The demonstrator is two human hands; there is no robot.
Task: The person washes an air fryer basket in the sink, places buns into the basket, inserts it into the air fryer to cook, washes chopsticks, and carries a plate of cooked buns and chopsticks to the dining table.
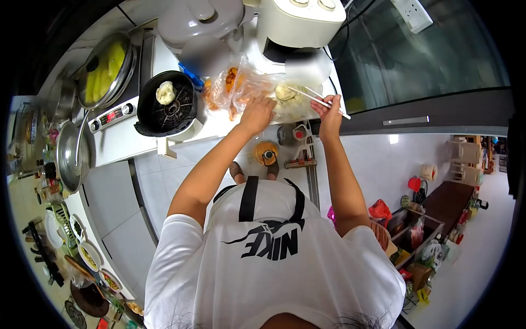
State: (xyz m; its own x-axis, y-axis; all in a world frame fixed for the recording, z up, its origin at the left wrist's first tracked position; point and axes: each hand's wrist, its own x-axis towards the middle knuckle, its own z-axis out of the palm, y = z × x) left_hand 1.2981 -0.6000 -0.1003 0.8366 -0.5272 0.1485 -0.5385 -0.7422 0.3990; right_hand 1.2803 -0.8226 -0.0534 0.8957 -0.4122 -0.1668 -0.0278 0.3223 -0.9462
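Note:
My right hand (329, 114) is closed around a pair of white chopsticks (344, 114). Their tips reach left to a pale bun (284, 92) lying in a clear plastic bag (298, 112). With its fingers closed on the plastic near the bun, my left hand (258, 114) sits just left of it. Farther left, another clear bag (233, 88) holds orange-brown food. A black air fryer basket (143, 112) stands on the counter beyond that, and one whitish bun (165, 93) rests inside it, toward the back.
Behind the bags stands a cream air fryer body (298, 24) with its lower front open. A grey lidded appliance (200, 24) is at the back. At left, a lidded pan (104, 71) with yellow food sits by a cooktop panel (112, 116). A window (438, 49) borders the right.

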